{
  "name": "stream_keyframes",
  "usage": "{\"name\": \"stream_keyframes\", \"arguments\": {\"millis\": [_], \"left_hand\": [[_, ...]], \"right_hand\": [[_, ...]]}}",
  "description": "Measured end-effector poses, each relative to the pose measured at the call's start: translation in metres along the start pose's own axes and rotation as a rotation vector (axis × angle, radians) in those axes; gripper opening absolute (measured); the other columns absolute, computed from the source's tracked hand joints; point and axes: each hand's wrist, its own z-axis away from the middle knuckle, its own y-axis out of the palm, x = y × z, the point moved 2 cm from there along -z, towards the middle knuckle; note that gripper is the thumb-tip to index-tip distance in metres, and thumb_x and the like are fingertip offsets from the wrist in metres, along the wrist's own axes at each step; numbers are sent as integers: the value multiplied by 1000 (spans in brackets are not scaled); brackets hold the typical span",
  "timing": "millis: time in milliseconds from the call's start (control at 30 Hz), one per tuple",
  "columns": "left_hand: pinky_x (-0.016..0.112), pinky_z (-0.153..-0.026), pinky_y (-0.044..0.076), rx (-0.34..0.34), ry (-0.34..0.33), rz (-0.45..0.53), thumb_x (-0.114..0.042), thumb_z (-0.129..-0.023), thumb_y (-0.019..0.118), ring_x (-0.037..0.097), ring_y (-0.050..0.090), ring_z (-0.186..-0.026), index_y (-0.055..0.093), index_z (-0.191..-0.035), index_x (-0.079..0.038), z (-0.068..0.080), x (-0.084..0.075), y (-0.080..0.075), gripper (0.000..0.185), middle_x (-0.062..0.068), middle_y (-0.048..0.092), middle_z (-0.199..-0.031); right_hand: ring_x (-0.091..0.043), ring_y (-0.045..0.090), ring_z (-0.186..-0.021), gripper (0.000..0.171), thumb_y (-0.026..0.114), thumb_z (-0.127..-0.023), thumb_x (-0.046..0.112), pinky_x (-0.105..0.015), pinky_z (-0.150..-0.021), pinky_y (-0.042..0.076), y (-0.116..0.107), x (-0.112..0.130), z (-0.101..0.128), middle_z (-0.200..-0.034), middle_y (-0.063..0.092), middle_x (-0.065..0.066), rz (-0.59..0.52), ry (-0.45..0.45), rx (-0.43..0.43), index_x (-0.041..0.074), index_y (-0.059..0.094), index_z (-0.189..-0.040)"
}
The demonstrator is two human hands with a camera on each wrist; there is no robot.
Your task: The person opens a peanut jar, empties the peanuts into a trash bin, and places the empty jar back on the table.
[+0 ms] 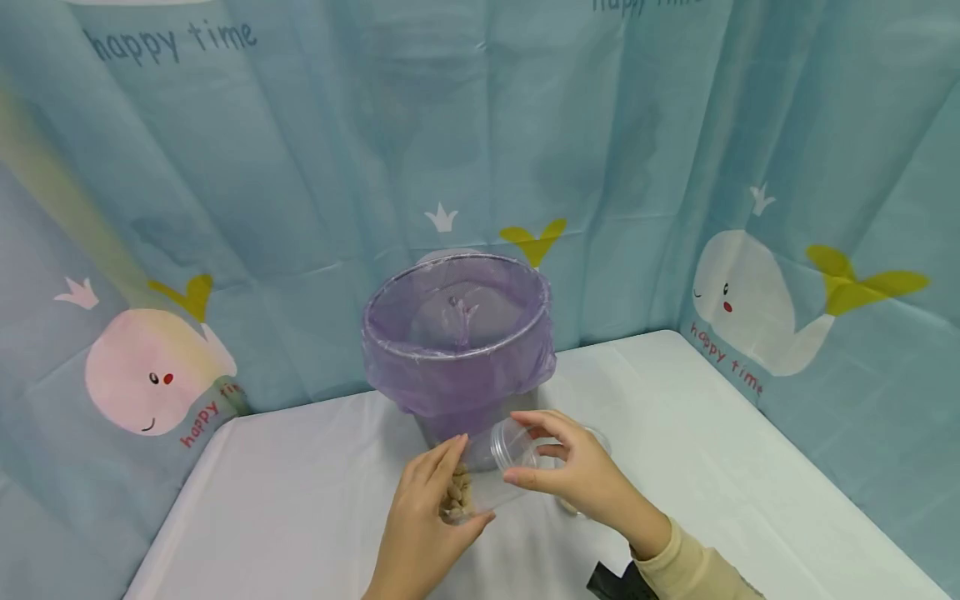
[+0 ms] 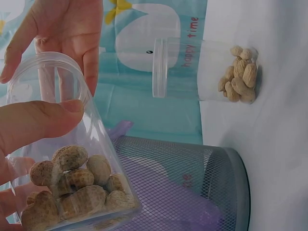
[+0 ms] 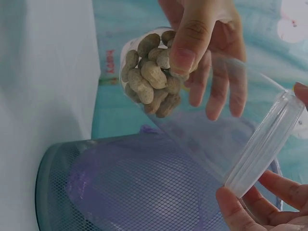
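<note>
The words "happy time" are printed on the blue whale-patterned curtain in several places: dark at the top left, red beside the pink whale at the left and the white whale at the right. Two clear plastic jars hold unshelled peanuts. The left hand grips one jar, fingers and thumb curled round its lower part, where the peanuts lie. The right hand holds that jar's clear lid pinched between thumb and fingertips at the mouth. The second jar, lid on, stands on the white table just right of the hands. One mesh bin, lined with a purple bag, stands just beyond them.
</note>
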Motion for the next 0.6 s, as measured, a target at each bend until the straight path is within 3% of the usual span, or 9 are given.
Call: {"name": "stream_keyframes", "arguments": {"millis": [333, 600], "left_hand": [[44, -92, 59, -25, 15, 6, -18, -49, 100, 26, 57, -117, 55, -140, -7, -9, -6, -3, 102, 9, 62, -133], [43, -91, 59, -9, -17, 23, -20, -51, 100, 23, 57, -118, 54, -142, -12, -2, -12, -5, 102, 5, 62, -135]], "right_hand": [[-35, 50, -131, 63, 77, -88, 25, -41, -109, 48, -4, 6, 0, -145, 52, -13, 20, -40, 1, 9, 51, -143], [-33, 49, -132, 66, 77, -88, 26, -42, -111, 47, -7, 10, 10, -145, 51, -11, 1, -35, 30, 11, 48, -146]]}}
